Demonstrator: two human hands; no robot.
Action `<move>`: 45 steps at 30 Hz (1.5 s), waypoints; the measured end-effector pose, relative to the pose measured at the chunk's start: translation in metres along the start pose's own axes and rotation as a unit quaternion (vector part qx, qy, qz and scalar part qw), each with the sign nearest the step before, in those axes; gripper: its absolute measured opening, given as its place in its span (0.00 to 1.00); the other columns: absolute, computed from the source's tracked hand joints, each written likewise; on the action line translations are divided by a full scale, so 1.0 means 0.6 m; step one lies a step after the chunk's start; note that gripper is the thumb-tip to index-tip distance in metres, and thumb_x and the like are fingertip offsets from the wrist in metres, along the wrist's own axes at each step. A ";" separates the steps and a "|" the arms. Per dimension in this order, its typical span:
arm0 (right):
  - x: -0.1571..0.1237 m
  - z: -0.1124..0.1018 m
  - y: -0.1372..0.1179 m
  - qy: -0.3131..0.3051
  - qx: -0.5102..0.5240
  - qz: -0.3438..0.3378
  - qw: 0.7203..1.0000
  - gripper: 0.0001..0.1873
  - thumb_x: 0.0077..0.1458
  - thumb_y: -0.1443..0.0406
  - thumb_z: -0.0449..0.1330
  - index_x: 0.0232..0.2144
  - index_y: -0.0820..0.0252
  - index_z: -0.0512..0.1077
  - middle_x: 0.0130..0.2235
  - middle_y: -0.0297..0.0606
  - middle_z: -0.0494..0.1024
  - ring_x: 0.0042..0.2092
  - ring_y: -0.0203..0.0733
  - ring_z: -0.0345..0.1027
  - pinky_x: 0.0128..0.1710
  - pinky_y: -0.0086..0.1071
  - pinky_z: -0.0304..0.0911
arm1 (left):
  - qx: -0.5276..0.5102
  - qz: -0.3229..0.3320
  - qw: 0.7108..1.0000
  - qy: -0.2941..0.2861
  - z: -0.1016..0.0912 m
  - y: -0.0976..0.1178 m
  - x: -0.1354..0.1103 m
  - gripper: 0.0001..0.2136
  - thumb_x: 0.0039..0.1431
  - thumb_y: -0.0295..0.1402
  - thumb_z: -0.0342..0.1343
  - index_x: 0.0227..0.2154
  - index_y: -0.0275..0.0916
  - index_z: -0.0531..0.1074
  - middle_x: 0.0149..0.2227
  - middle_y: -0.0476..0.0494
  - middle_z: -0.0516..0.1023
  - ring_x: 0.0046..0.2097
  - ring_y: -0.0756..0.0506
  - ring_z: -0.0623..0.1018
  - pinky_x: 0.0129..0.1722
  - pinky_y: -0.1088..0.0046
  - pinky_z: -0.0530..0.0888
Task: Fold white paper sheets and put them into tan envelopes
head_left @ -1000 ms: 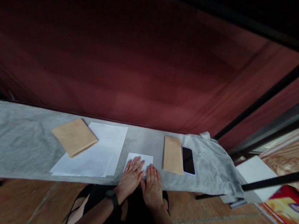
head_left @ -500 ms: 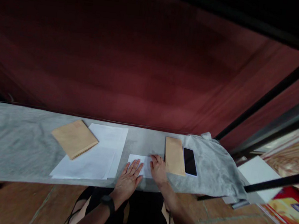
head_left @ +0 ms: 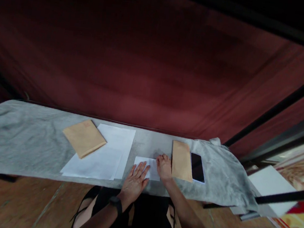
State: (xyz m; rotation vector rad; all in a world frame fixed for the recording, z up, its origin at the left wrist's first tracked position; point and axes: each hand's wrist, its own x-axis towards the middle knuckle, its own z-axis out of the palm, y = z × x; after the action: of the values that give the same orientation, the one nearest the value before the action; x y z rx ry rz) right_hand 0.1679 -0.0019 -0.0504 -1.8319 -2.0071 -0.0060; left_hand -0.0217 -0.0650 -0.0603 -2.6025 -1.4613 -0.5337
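Note:
A small white paper rectangle (head_left: 153,168) lies near the table's front edge, in front of my lap. My left hand (head_left: 135,181) rests flat on its left part, fingers stretched out and a little apart. Fingers curled, my right hand (head_left: 164,166) is at the paper's upper right edge; its fingertips are partly hidden. Close to the right of that hand lies a long brown envelope (head_left: 182,161). On the left a squarish stack of brown envelopes (head_left: 84,138) partly covers several white sheets (head_left: 93,166).
A phone (head_left: 197,167) with a dark screen lies beside the long envelope. Grey cloth (head_left: 33,144) covers the narrow table, with a dark red wall (head_left: 150,84) behind it. Black metal bars (head_left: 280,99) stand at the right, near a white board (head_left: 272,188) and a red-yellow box (head_left: 301,222).
My right hand has curled its fingers and shifted slightly away from me along the paper's right side. My left hand stays flat on the paper. The whole view has shifted slightly.

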 end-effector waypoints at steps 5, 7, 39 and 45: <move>-0.075 0.016 -0.025 0.042 0.029 -0.040 0.998 0.21 0.65 0.68 0.47 0.57 0.61 0.69 0.59 0.48 0.71 0.60 0.47 0.64 0.59 0.43 0.60 | -0.011 -0.015 1.000 -0.009 0.010 0.006 0.004 0.24 0.69 0.34 0.42 0.66 0.38 0.60 0.67 0.39 0.63 0.69 0.41 0.62 0.68 0.54 0.56; -0.107 0.025 -0.034 0.037 0.017 -0.052 0.998 0.24 0.67 0.66 0.47 0.61 0.63 0.66 0.64 0.49 0.67 0.64 0.48 0.59 0.62 0.45 0.57 | -0.014 -0.027 0.999 -0.017 0.017 0.013 0.011 0.24 0.69 0.33 0.40 0.66 0.34 0.60 0.67 0.37 0.63 0.69 0.41 0.61 0.68 0.55 0.55; -0.110 0.023 -0.087 -0.026 -0.051 -0.046 0.997 0.26 0.71 0.63 0.41 0.65 0.66 0.61 0.68 0.48 0.59 0.69 0.47 0.51 0.67 0.47 0.47 | -0.001 -0.010 0.999 -0.052 0.002 -0.015 -0.008 0.25 0.66 0.33 0.45 0.66 0.39 0.60 0.69 0.39 0.59 0.70 0.42 0.57 0.69 0.56 0.52; -0.107 0.017 -0.074 -0.031 -0.074 -0.055 0.995 0.26 0.70 0.63 0.44 0.66 0.66 0.60 0.68 0.51 0.58 0.70 0.52 0.49 0.67 0.49 0.48 | 0.003 -0.015 0.998 -0.058 0.001 -0.013 -0.007 0.24 0.68 0.36 0.45 0.65 0.40 0.60 0.69 0.38 0.59 0.70 0.40 0.57 0.68 0.56 0.54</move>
State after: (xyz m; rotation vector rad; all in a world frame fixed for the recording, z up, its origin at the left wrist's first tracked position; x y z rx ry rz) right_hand 0.1253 -0.0659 -0.0674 -1.8275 -2.2020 -0.1351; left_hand -0.0303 -0.0641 -0.0630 -2.6524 -1.5339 -0.3876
